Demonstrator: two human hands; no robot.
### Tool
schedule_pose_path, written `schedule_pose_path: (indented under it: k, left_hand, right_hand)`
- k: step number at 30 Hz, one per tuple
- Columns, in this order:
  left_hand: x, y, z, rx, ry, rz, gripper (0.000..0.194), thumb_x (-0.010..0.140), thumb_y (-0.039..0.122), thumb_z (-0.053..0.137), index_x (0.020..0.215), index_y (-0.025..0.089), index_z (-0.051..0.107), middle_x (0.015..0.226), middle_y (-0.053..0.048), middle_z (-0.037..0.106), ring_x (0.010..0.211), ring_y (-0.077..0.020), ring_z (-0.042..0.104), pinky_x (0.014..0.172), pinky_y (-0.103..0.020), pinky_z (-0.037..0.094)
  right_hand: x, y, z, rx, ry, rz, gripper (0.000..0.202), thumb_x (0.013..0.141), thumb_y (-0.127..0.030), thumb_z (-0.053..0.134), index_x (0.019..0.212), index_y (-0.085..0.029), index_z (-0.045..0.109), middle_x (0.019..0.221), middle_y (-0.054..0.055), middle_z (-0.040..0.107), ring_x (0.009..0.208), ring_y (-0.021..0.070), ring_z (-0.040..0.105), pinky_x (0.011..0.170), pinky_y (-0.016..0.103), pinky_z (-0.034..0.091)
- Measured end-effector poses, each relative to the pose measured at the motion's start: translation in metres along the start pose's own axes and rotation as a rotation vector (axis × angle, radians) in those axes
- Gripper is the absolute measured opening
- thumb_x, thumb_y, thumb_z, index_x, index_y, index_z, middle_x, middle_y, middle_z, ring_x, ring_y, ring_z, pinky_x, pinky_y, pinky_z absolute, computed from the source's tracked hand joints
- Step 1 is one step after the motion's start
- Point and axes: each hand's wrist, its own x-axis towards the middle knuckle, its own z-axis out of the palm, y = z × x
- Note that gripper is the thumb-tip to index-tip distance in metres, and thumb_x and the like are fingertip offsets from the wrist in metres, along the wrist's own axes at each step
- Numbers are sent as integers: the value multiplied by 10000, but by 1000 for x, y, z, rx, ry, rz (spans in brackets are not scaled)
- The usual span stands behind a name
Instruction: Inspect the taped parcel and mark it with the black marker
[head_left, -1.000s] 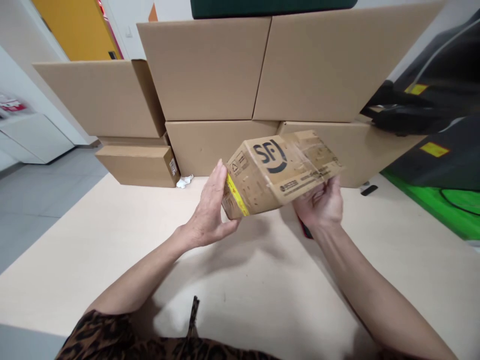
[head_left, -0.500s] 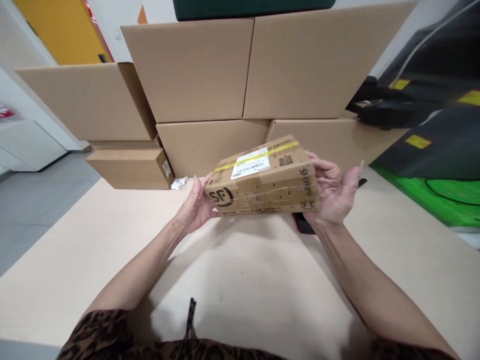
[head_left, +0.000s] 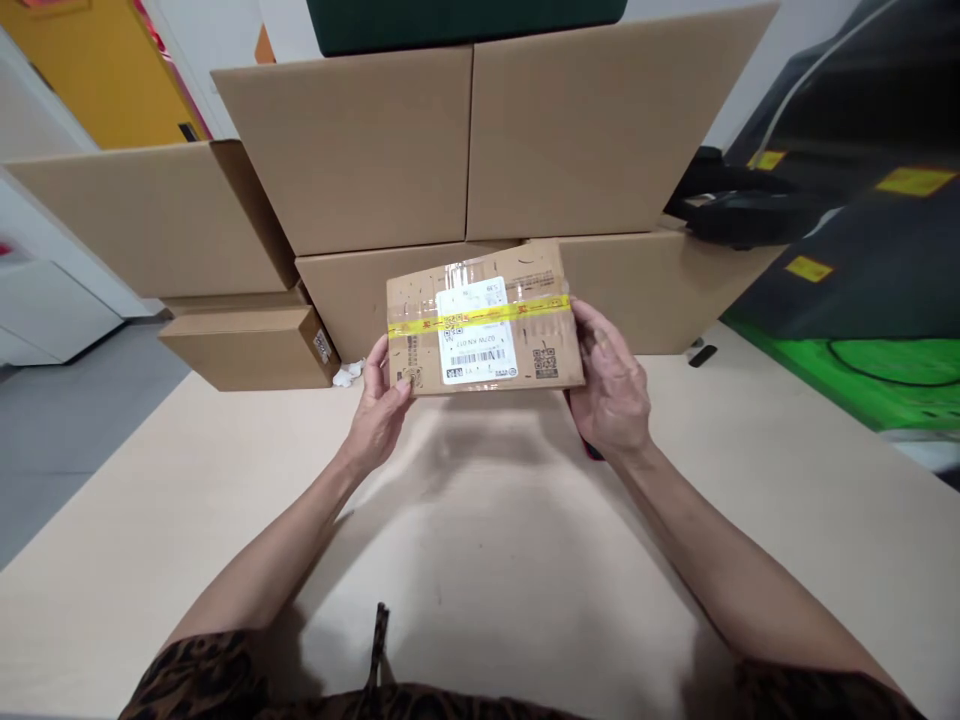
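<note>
Left hand (head_left: pixel 379 415) & right hand (head_left: pixel 611 390) each grip parcel (head_left: pixel 484 320) ends; white barcode label, yellow tape, text unreadable.

One small parcel (head_left: pixel 484 325) is in view, carrying one white label (head_left: pixel 476 330) and one yellow tape strip (head_left: pixel 480 315). Two hands hold it, the left hand (head_left: pixel 379 415) and the right hand (head_left: pixel 611 385). Six plain cardboard boxes (head_left: pixel 360 150) stand stacked behind on one surface (head_left: pixel 480 540).
</note>
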Motion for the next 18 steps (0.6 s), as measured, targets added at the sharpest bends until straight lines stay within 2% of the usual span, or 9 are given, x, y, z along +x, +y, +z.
schedule_pose_path:
  k: [4,7,10,13,15,18]
  left_hand:
    - [1,-13,-8,201,-98,251,873,928,436,908,1662,546,448,1827,-1,399,1721,-335,349,1391,-581,394]
    - [2,-18,-13,332,-138,329,984,952,414,882,1745,535,313,1895,-9,278,1749,-331,305,1411,-562,365]
    - [3,-19,-15,457,-167,433,928,991,422,832,1763,464,319,1883,-57,312,1757,-343,290,1423,-565,338]
    - [4,-18,-13,560,-142,584,833,1015,454,795,1733,432,373,1853,-83,365,1742,-346,323,1399,-602,369]
    - [4,-17,-10,606,-125,647,764,1038,454,761,1709,431,395,1831,-94,396,1722,-340,367,1370,-638,399]
    - [1,-17,-7,657,-118,715,677,1071,353,707,1679,429,418,1818,-100,417,1725,-316,369,1365,-680,378]
  right_hand:
    - [1,3,-1,50,21,45,506,922,-557,837,1405,-416,777,1563,-31,741,1637,333,525,1434,625,300]
    - [3,2,-2,32,33,53,548,890,-557,857,1410,-418,754,1597,-28,706,1651,321,498,1441,607,283]
    - [5,1,-2,59,75,120,475,900,-570,829,1351,-438,757,1540,-36,728,1567,301,571,1336,576,458]
    - [7,1,0,136,152,169,336,909,-642,796,1137,-395,799,1332,-23,800,1318,267,705,1119,490,613]
    - [9,0,1,198,210,182,358,911,-691,776,1039,-358,801,1185,-6,820,1163,246,735,1010,448,644]
    - [13,-2,2,267,264,189,396,901,-698,777,1006,-317,806,1085,10,825,1056,250,746,950,466,660]
